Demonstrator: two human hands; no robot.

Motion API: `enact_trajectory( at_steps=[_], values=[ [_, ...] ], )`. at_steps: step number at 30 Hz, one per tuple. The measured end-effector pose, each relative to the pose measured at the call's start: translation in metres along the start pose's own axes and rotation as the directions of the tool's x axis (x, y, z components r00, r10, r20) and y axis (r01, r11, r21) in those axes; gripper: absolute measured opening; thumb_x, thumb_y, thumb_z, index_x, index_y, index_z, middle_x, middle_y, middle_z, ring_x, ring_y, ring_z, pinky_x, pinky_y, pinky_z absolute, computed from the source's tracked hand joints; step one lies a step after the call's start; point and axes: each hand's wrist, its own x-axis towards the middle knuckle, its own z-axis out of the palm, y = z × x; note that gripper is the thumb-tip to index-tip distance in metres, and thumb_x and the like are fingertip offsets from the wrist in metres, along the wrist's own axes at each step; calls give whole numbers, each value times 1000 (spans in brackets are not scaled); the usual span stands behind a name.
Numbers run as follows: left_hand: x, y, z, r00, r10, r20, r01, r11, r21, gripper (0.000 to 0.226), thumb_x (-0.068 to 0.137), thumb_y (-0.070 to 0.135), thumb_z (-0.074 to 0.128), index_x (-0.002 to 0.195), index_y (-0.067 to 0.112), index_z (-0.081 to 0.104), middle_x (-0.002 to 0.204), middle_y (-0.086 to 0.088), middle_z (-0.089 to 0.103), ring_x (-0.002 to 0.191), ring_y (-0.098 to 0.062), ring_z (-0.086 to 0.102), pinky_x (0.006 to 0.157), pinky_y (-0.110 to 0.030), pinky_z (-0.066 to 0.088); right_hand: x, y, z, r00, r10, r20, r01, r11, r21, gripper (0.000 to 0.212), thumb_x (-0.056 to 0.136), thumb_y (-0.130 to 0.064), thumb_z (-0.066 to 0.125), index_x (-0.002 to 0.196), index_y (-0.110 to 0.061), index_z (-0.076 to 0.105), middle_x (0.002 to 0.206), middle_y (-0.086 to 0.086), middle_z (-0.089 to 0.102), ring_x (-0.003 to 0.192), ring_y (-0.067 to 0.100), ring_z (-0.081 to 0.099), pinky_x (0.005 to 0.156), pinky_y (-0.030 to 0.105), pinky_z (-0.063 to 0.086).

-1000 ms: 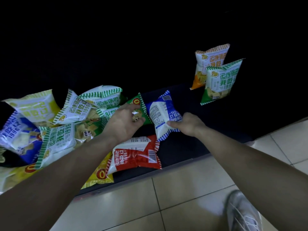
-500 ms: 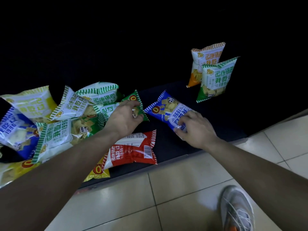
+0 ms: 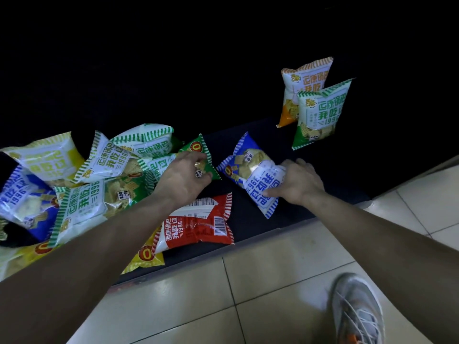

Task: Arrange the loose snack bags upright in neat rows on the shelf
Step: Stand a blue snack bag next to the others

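The person is working on the step of picking up loose bags so they can be stood up in a row. The right hand point(image 3: 298, 184) is gripping the blue bag point(image 3: 250, 170), with the fingers curled over its far side and the thumb pinching its near edge. This blue bag is sitting tilted, low on the dark shelf point(image 3: 270, 145), just to the right of the red bag point(image 3: 198, 227) and not touching it. The left hand point(image 3: 183, 177) is reaching just behind the red bag. Its fingers are curling round the corner of a green bag point(image 3: 198, 150), so it looks like it is gripping that one. To the left of the red bag, a big pile of bags point(image 3: 94, 184) is lying every which way, some on top of others. Far behind the red bag and off to its right, 2 bags are already standing up. They are an orange bag point(image 3: 305, 83) at the back and a standing green bag point(image 3: 320, 112) just in front, overlapping it. I am guessing only a small part of the job is done, since 2 bags are up and many are lying down. Next, the blue bag is probably needing a lift and a turn so its top is pointing up. Then it is needing a gentle set-down beside those 2 bags, right of the red bag.
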Motion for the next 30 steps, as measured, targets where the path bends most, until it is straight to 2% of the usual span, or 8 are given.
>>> enact_trajectory(
  at_steps=[3, 7, 12, 19, 21, 25, 27, 30],
  values=[
    [3, 14, -3, 1000, 14, -14, -14, 1000, 6, 55, 91, 38, 66, 141, 22, 49, 140, -2, 48, 119, -20, 55, 96, -33, 48, -8, 2, -10, 995, -95, -13, 96, 989, 114, 60, 62, -46, 90, 109, -30, 56, 109, -1, 49, 97, 22, 56, 75, 35, 48],
    [0, 37, -9, 998, 55, 8, -56, 998, 23, 61, 89, 38, 69, 143, 23, 46, 140, -1, 46, 122, -20, 52, 97, -31, 45, -20, 5, -37, 980, -187, -64, 197, 948, 250, 39, 73, -27, 87, 106, -26, 66, 101, -3, 68, 87, 13, 65, 73, 32, 55],
    [-11, 70, -26, 996, 94, 13, -94, 995, 46, 65, 85, 36, 73, 143, 22, 47, 137, -1, 47, 121, -19, 52, 96, -27, 43, -45, -4, -82, 953, -242, -182, 279, 937, 211, 61, 68, -17, 90, 118, -28, 56, 105, -5, 64, 94, 15, 63, 80, 36, 56],
    [-36, 148, -58, 976, 192, 99, -198, 979, 54, 87, 71, 45, 83, 145, 23, 43, 140, 1, 53, 128, -16, 50, 106, -33, 42, -105, -16, -161, 908, -407, -98, 419, 880, 225, 68, 73, -6, 85, 125, -32, 50, 101, -18, 55, 96, 9, 62, 77, 30, 56],
    [-51, 169, -61, 969, 202, 146, -200, 979, -26, 87, 66, 48, 86, 141, 29, 46, 132, 8, 59, 121, -12, 55, 103, -36, 46, -128, -16, -178, 896, -428, -119, 444, 866, 230, 71, 73, -6, 85, 128, -34, 50, 100, -20, 52, 94, 6, 61, 75, 26, 56],
    [-78, 201, -71, 967, 237, 91, -222, 963, -152, 52, 67, 38, 88, 109, 34, 58, 97, 16, 70, 86, -3, 67, 82, -37, 57, -169, -13, -202, 871, -463, -166, 491, 833, 253, 71, 73, -8, 86, 128, -34, 49, 99, -21, 55, 88, 0, 61, 70, 19, 55],
    [-90, 212, -78, 969, 243, 48, -233, 960, -158, 43, 69, 35, 88, 102, 32, 60, 91, 15, 71, 82, -1, 67, 79, -36, 57, -185, -7, -211, 859, -469, -208, 509, 827, 239, 77, 71, -17, 88, 134, -31, 48, 109, -18, 57, 94, 1, 60, 77, 18, 53],
    [-101, 222, -89, 967, 252, 20, -243, 948, -204, 41, 72, 33, 87, 103, 31, 60, 92, 14, 71, 83, 2, 67, 77, -30, 56, -197, 8, -222, 872, -441, -213, 471, 873, 124, 95, 64, -41, 91, 145, -28, 43, 131, -10, 56, 115, 8, 54, 91, 26, 46]
  ],
)
